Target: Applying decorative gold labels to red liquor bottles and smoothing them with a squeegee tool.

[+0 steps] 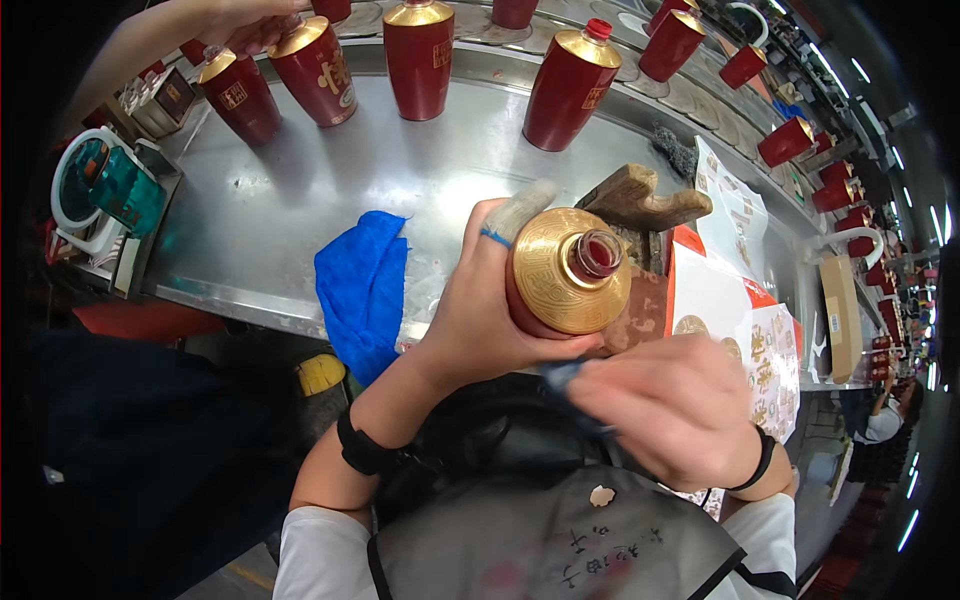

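Note:
My left hand point(478, 305) is wrapped around a dark red bottle point(560, 265) with a patterned gold shoulder and an uncapped neck. The bottle tilts toward me, and one finger of that hand wears a whitish cover with a blue band. Close below the bottle, my right hand point(670, 405) is closed and smeared by motion. A small dark blue-grey thing point(562, 380), perhaps cloth, pokes out of its fingers. Beyond the bottle stands a worn wooden cradle point(645, 200) with a notched top. Printed sheets point(775, 345) with gold and red motifs lie beside my right hand.
A blue cloth point(362, 285) hangs over the metal table's point(240, 225) near edge. Red bottles point(418, 65) stand along the far side by a conveyor point(690, 115). At upper left, another person's hand point(250, 28) touches a bottle. A teal tape dispenser point(125, 190) sits far left.

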`<action>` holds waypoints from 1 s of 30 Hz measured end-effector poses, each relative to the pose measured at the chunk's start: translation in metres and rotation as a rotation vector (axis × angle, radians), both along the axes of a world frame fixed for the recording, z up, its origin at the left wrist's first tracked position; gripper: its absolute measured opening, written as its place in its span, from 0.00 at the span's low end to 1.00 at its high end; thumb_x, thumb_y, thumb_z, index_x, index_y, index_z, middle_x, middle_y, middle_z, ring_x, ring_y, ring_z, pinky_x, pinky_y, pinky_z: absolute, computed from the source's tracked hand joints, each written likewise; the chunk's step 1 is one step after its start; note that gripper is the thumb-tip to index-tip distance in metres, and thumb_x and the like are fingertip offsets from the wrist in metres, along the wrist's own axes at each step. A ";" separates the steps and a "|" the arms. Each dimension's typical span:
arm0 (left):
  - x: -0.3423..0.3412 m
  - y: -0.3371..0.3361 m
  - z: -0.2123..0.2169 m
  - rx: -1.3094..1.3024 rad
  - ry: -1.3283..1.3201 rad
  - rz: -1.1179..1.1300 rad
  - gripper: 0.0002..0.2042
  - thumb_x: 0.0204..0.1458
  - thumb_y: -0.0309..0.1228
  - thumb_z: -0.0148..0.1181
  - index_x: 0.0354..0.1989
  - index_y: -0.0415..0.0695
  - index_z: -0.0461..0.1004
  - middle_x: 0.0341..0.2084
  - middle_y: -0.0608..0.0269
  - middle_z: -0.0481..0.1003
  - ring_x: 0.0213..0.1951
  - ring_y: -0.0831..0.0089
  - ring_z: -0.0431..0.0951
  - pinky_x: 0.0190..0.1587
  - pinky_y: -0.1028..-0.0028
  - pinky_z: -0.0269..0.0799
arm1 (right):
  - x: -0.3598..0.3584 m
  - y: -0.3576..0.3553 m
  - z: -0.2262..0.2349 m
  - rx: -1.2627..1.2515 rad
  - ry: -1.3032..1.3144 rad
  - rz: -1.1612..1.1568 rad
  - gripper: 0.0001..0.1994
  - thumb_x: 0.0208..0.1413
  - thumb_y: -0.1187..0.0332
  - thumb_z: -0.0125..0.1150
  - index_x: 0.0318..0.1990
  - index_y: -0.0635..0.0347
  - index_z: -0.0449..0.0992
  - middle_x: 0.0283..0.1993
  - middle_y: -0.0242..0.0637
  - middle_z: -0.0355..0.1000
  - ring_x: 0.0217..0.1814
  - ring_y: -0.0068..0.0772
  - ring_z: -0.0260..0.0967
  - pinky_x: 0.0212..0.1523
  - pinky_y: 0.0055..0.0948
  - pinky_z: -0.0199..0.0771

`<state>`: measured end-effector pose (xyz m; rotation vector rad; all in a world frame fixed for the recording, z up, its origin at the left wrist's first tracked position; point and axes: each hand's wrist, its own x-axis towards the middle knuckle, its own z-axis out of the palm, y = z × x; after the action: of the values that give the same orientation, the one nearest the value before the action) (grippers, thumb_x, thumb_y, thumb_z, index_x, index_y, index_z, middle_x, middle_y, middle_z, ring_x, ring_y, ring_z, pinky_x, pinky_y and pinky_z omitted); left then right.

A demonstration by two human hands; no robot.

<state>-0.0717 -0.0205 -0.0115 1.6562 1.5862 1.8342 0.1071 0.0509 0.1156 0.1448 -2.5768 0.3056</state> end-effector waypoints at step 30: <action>0.005 0.000 -0.002 0.028 -0.067 -0.007 0.57 0.32 0.41 0.86 0.69 0.35 0.55 0.55 0.49 0.71 0.57 0.53 0.74 0.61 0.61 0.68 | -0.002 0.007 -0.009 0.076 0.043 -0.001 0.20 0.35 0.71 0.67 0.41 0.65 0.84 0.37 0.39 0.79 0.35 0.37 0.76 0.33 0.25 0.74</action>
<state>-0.0665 -0.0206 -0.0132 1.5915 1.5328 1.8967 0.1056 0.0579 0.1068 0.1755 -2.5472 0.2015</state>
